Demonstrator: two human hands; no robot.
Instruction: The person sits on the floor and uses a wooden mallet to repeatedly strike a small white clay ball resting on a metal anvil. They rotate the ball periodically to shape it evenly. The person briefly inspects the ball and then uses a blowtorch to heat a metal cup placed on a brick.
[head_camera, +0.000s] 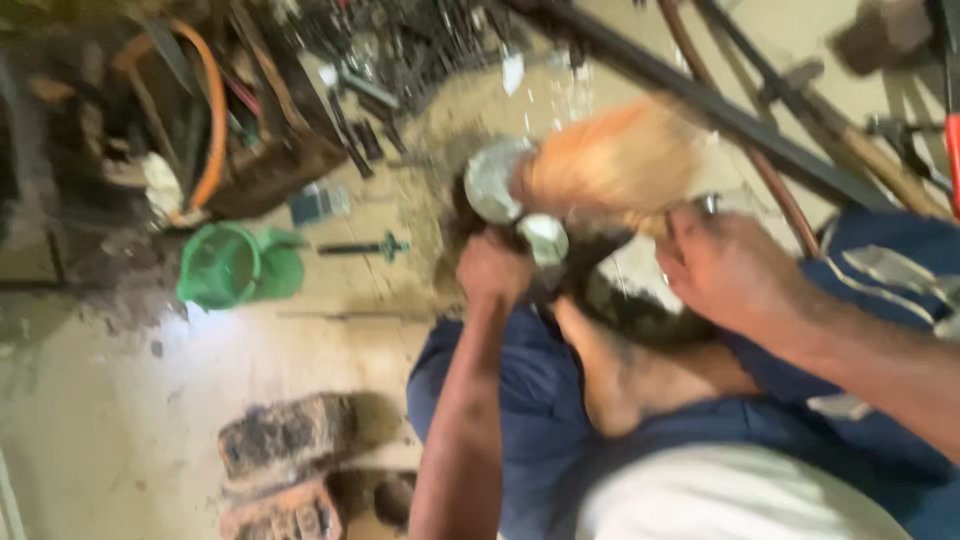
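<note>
My left hand (493, 268) clamps the dark metal part (545, 245), steadying it; my right hand (722, 268) grips its far-right end, blurred.

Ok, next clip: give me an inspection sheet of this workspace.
Surface: dusty pale floor, stained.
Job's things: round metal part and a blurred orange-tan shape, braced by a bare foot.
Clutter: green basket, worn bricks, scattered tools, long-handled tools.
Grippers: left hand grips below the metal part; right hand is closed at the blurred shape.
Cables: orange hose.
Surroundings: nothing seen beyond the floor.
</note>
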